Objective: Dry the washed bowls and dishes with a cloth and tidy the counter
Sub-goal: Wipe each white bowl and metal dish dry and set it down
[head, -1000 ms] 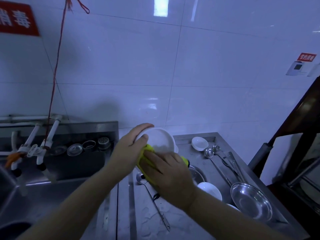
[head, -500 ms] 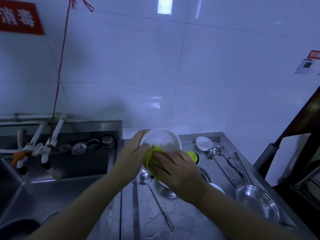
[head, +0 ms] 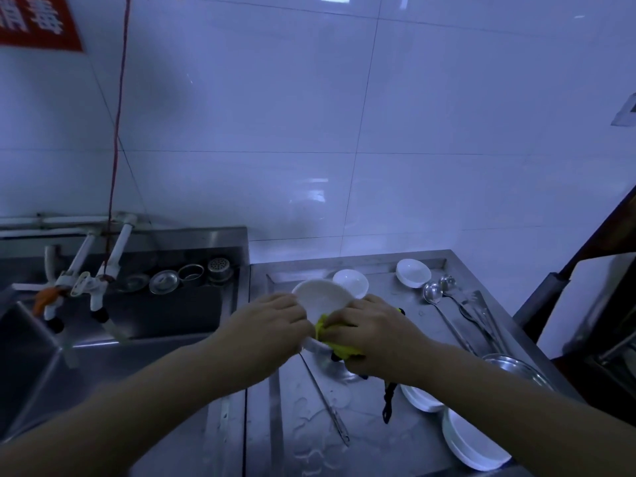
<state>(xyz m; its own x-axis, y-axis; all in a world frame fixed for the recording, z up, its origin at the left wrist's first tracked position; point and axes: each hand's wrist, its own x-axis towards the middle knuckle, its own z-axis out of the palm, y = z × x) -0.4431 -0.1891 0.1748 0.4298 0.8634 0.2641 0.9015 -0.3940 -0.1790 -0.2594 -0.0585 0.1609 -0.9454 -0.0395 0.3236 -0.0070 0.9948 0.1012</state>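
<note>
The white bowl [head: 321, 299] is held tilted above the steel counter [head: 378, 425], just right of the sink [head: 103, 339]. The left hand [head: 272, 321] grips its left rim; the right hand [head: 375, 333] grasps a yellow cloth [head: 335, 342] pressed against its near edge. Two small white dishes [head: 413, 273] sit farther back, ladles [head: 434, 295] to the right, and more white bowls [head: 471, 442] near right.

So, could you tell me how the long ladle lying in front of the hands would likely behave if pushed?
The ladle looks like stiff metal, so it should slide whole. The counter looks wet, so probably easily. Its long thin handle may pivot.
</note>
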